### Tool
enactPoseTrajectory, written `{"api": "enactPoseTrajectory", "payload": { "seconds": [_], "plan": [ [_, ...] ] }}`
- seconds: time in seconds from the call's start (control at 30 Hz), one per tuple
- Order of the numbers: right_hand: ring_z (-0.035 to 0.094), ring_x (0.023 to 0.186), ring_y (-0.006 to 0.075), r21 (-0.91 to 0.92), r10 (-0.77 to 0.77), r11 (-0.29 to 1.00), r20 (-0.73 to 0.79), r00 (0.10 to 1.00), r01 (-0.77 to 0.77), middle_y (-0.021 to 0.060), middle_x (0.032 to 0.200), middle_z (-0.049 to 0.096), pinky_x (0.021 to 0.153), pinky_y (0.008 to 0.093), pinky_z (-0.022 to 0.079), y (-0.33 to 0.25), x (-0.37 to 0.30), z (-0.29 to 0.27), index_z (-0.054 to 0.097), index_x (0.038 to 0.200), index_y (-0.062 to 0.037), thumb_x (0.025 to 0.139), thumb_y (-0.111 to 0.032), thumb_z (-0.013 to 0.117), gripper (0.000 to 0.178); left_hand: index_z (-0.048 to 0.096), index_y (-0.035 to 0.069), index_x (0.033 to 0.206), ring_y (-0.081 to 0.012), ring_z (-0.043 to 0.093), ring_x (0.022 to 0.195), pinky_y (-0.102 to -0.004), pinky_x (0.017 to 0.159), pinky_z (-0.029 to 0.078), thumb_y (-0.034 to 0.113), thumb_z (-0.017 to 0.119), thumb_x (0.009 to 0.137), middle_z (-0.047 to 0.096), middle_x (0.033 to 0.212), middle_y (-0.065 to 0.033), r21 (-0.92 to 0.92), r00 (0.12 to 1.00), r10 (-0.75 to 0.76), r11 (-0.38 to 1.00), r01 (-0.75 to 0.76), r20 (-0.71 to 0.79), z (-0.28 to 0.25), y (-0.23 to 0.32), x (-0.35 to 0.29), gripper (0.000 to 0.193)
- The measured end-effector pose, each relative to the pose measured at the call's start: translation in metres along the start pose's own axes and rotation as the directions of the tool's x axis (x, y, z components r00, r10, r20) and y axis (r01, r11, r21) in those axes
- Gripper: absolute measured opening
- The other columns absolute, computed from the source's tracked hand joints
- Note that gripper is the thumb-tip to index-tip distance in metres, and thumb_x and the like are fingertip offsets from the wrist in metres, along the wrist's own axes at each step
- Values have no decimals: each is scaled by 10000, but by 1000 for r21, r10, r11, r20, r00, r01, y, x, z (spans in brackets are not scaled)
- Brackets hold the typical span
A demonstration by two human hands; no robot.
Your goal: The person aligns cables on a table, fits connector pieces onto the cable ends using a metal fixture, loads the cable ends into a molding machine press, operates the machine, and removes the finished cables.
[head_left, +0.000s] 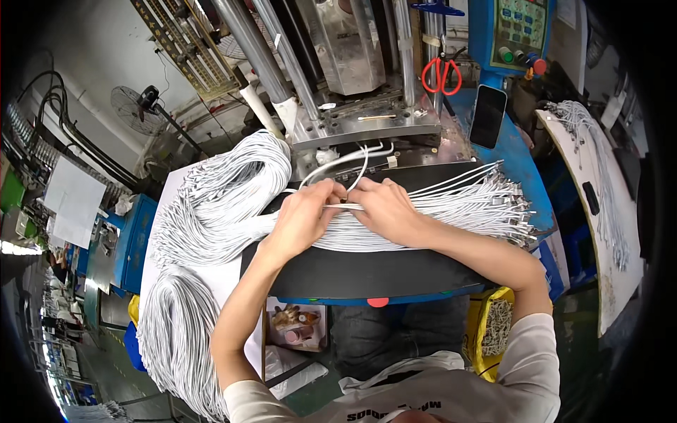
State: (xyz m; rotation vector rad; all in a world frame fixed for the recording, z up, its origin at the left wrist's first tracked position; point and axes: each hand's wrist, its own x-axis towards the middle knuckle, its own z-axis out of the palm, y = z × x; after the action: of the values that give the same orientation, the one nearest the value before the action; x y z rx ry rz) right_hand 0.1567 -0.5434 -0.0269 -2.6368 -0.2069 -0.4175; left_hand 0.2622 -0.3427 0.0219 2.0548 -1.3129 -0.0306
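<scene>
"What lay on the left?"

"A looped bundle (pixel 278 156) of white cables, just beside the left hand (pixel 305 215) — its fingers were drawn narrow on a cable (pixel 349 206)."

"Where was that cable?"

"Right between both hands' fingertips, its long axis running left to right, neither hand clearly nearer."

"And the right hand (pixel 388 211)?"

"Pinching it too, it seemed — below, a straight bundle (pixel 458 210) stretched rightward over the black mat (pixel 338 278) to metal ends (pixel 520 211)."
</scene>
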Motion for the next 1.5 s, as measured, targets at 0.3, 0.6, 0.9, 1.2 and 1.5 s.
{"api": "enactPoseTrajectory", "payload": {
  "seconds": [0.3, 0.6, 0.9, 1.2, 1.5],
  "plan": [
    [661, 978, 276, -211, 2, 977, -51, 999, -13, 81, 1068, 650, 1092, 456, 377, 17, -46, -33, 690, 1067, -63, 802, -43, 686, 266, 704, -32, 880, -94, 576, 686, -275, 628, 444, 64, 786, 886, 704, 814, -44, -166, 984, -178, 970, 180, 30, 2, 48, -15, 126],
    [676, 931, 298, -205, 62, 977, 1, 998, -60, 79, 1022, 664, 1068, 492, 401, 26, -54, -45, 669, 1074, -69, 796, -35, 700, 282, 589, 76, 650, -36, 312, 572, -249, 560, 241, 283, 713, 995, 452, 604, 61, -573, 783, -491, 790, 217, -381, -40, -34, -37, 421],
    [638, 833, 333, -433, 144, 882, -131, 981, -187, 88, 881, 615, 908, 444, 462, 63, -80, -114, 595, 1004, -63, 823, -70, 706, 213, 739, 10, 861, -38, 510, 610, -208, 623, 423, 228, 731, 987, 589, 666, 20, -468, 924, -340, 797, 382, 176, -25, 37, -38, 251],
    [645, 829, 289, -330, -361, 875, 46, 932, 355, 183, 967, 663, 724, 454, 509, 3, -63, -96, 609, 1181, -5, 873, -57, 630, 313, 664, -22, 1198, -106, 616, 721, -253, 664, 495, 215, 574, 1077, 690, 909, -59, -807, 811, -76, 82, 584, 580, 88, 60, -23, 281],
    [701, 1057, 391, 250, 108, 946, 350, 931, -204, 234, 1216, 695, 870, 418, 546, 36, -25, -104, 583, 1343, 28, 866, -115, 685, 508, 656, -16, 1186, -102, 618, 687, -252, 641, 512, 234, 593, 1070, 712, 871, -72, -785, 796, -200, 149, 601, 572, 87, 39, -50, 282]
  ]
}}
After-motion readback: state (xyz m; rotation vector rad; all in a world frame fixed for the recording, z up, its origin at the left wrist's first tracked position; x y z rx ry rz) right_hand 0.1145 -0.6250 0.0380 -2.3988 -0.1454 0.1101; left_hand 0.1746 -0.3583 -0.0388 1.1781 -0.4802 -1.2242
